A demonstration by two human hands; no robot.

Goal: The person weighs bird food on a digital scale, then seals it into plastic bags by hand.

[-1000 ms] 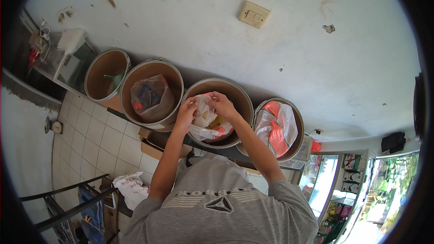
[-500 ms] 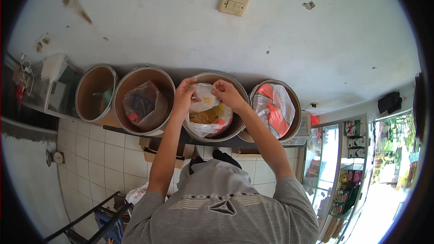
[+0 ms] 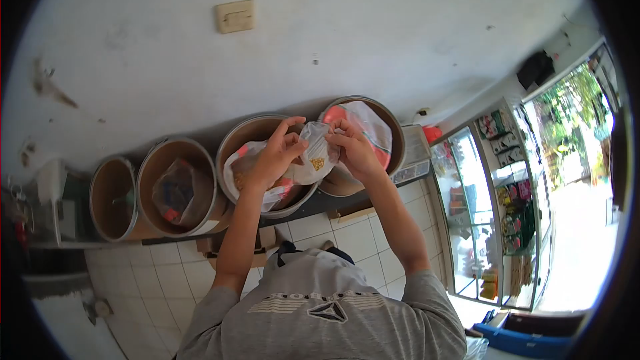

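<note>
A small translucent plastic bag (image 3: 312, 145) hangs between my two hands, with a little heap of yellow grains (image 3: 318, 163) in its bottom. My left hand (image 3: 277, 158) pinches the bag's left edge, one finger raised. My right hand (image 3: 355, 151) is closed on the bag's top right side. Both hands are above the gap between two round drums. Under my left hand is a drum (image 3: 229, 135) lined with a white and red sack (image 3: 285, 190); my left hand and the small bag partly hide its contents. Behind my right hand stands another drum (image 3: 398, 130), also holding a white and red sack (image 3: 373, 125).
Two more drums stand at the left: one (image 3: 212, 183) with a clear bag (image 3: 175, 193) inside, and a narrower one (image 3: 100, 187). A wall with a switch plate (image 3: 235, 17) rises behind. Glass display shelves (image 3: 467, 203) and a bright doorway are to the right.
My hands and the small bag have moved right, from over the sack-lined drum to between it and the right-hand drum. The camera view has turned to the right.
</note>
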